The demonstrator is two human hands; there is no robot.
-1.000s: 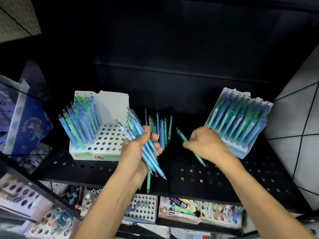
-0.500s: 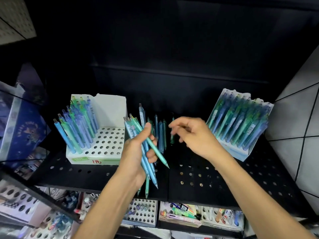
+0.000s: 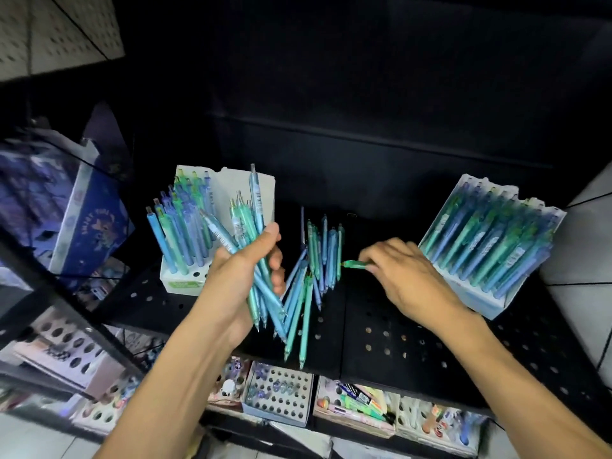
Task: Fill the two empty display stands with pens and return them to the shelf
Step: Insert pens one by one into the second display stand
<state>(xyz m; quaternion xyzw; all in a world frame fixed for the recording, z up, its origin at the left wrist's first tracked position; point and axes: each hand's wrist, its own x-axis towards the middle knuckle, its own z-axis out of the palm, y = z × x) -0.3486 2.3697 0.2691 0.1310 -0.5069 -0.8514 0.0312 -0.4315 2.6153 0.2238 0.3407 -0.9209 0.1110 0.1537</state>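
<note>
On the black shelf (image 3: 381, 326), the right hand (image 3: 402, 276), empty half a second ago, now pinches a green pen (image 3: 354, 264) from the loose pile (image 3: 318, 260); the left hand (image 3: 245, 276) still grips its bundle (image 3: 246, 226). The left stand (image 3: 185, 279) remains part-filled.

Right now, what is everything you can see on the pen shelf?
Left stand: one, white, partly filled with blue and green pens, left on shelf.
Right stand: one, white, full of pens, tilted, right.
Loose pens: a pile, blue and green, lying mid-shelf.
Shelf: one, black, perforated.
Boxes below: several, with holes, lower shelf.
Left hand: grips a bundle of pens.
Right hand: pinches one green pen.
</note>
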